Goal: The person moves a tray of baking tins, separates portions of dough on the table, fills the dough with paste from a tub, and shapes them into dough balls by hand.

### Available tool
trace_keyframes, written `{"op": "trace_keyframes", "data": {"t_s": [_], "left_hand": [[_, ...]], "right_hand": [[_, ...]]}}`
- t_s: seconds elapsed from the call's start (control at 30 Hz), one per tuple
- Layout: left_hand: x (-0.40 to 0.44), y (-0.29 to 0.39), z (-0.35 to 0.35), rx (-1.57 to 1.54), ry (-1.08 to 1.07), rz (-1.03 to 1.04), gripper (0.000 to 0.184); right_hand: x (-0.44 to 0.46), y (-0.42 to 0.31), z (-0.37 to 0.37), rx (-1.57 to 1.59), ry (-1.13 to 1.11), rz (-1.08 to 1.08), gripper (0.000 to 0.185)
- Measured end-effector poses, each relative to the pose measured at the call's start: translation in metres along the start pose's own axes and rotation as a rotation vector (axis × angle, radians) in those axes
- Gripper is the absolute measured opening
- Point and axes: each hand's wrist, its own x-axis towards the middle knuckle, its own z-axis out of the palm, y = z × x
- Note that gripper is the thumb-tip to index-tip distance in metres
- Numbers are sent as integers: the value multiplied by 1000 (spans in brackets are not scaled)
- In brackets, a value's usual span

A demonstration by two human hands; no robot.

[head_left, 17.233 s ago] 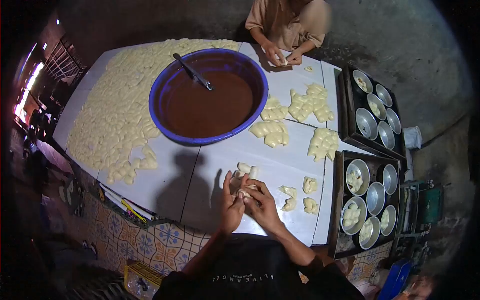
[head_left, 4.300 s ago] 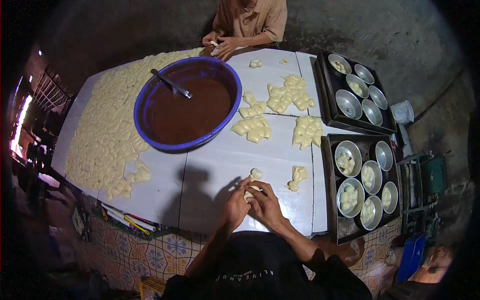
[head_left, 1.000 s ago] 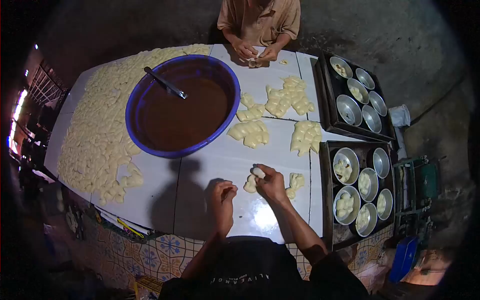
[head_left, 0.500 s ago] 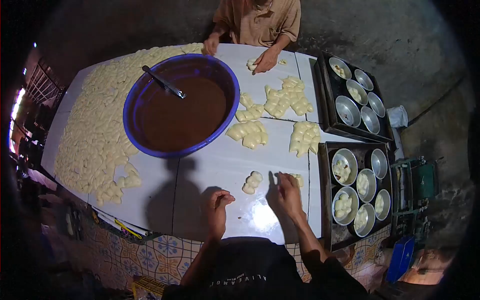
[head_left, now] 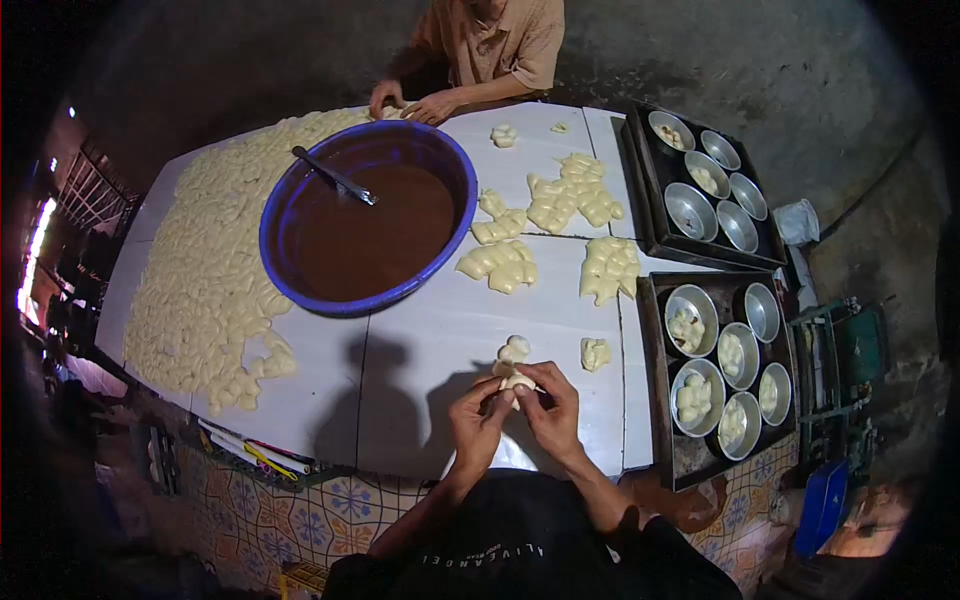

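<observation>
Between them, my left hand [head_left: 478, 418] and my right hand [head_left: 550, 408] pinch a small pale dough piece [head_left: 518, 384] above the white table. Just beyond my fingers lie a few rounded dough balls [head_left: 514, 349]. To their right sits a single lump of dough [head_left: 595, 353]. Flat dough clusters [head_left: 498, 265] rest farther up, beside the blue basin [head_left: 447, 262], which holds a brown filling [head_left: 375, 235] and a dark-handled tool [head_left: 335, 176].
A wide sheet of dough pieces [head_left: 205, 270] covers the table's left side. Two dark trays [head_left: 680, 465] with round metal tins [head_left: 690, 212] stand at the right, several tins holding dough. A co-worker [head_left: 500, 45] reaches onto the dough's far edge.
My hands have come together around a dough piece, after standing apart with the right by the lump. That lump looks smaller. The co-worker's hands have shifted left, leaving a dough ball behind.
</observation>
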Motion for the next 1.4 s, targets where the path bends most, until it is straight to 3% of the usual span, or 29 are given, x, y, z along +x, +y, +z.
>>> {"op": "trace_keyframes", "data": {"t_s": [0.1, 0.17, 0.23, 0.27, 0.37, 0.4, 0.43, 0.47, 0.5, 0.53, 0.57, 0.6, 0.63, 0.67, 0.7, 0.73, 0.77, 0.83, 0.87, 0.93, 0.97, 1.03, 1.07, 1.13, 1.17, 1.2, 1.3, 1.37, 1.4], "left_hand": [[1, -6, -7, -13, 99, -114, 14], [3, -7, -11, 44, 116, -75, 12], [4, -9, -15, -48, -10, -108, 7], [5, -9, -16, -51, -4, -108, 7], [5, -8, -17, -1104, -86, -586, 36], [7, -5, -13, -839, -82, -516, 76], [12, 0, -14, -839, -76, -508, 76], [23, 7, -16, -1036, -281, -485, 92], [36, 21, -19, -1223, -493, -461, 110], [52, 19, -25, -1135, -526, -454, 132], [81, 2, -40, -1055, -670, -270, 129], [108, 29, -48, -657, -389, -205, 121], [142, 44, -56, -564, -379, -62, 96], [174, 53, -68, -251, -88, 73, 69], [207, 49, -81, 191, 39, 247, 56], [209, 78, -74, 639, 186, 101, 52], [252, 14, -99, 1101, 311, 211, 55], [267, 32, -118, 953, -335, -303, 62], [262, 38, -114, 960, -336, -295, 62], [229, 45, -103, 1144, -137, 180, 71], [217, 54, -91, 1140, -151, 174, 71], [197, 65, -71, 799, 73, -26, 70], [179, 52, -72, 554, -20, 138, 78], [144, 56, -49, -143, -202, -508, 107], [122, 50, -41, -385, -372, -521, 106], [109, 37, -35, -378, -274, -542, 103], [76, 17, -26, -206, -44, -500, 90], [61, 17, -23, -234, -3, -610, 63], [53, 14, -25, -187, -52, -554, 56]], "right_hand": [[20, 23, 6, -163, -71, -201, 21], [30, 14, 5, 318, -119, 63, 54], [33, -5, 1, -125, -213, -224, 72], [29, 1, 9, -143, -360, -265, 75], [34, 40, 6, -229, -449, -363, 52], [35, 35, 9, 30, -449, -201, 64], [36, 31, 12, 287, -446, -37, 78], [39, 45, 1, 347, -493, 125, 107], [36, 56, 4, 535, -451, 216, 119], [37, 66, 2, 496, -478, 154, 121], [43, 66, 0, 454, -509, 89, 124], [49, 62, 2, 509, -466, 91, 125], [53, 56, 3, 566, -421, 94, 126], [55, 50, 6, 592, -372, 96, 121], [56, 54, 6, 595, -379, 91, 121], [57, 62, 6, 572, -363, 87, 116], [58, 69, 6, 549, -347, 82, 113], [57, 77, 10, 611, -319, 104, 101], [56, 84, 9, 574, -307, 120, 100], [55, 100, 10, 574, -285, 72, 93], [53, 99, 10, 572, -273, 81, 93], [57, 88, 13, 531, -227, 169, 69], [57, 89, 16, 684, -203, 220, 61], [61, 73, 19, 936, -186, 387, 49], [60, 71, 20, 1051, -164, 489, 42], [57, 73, 20, 1048, -158, 491, 42], [49, 81, 18, 748, 53, 530, 25], [35, 70, 23, 156, 51, 124, 35], [29, 57, 22, -110, -25, -43, 41]]}}
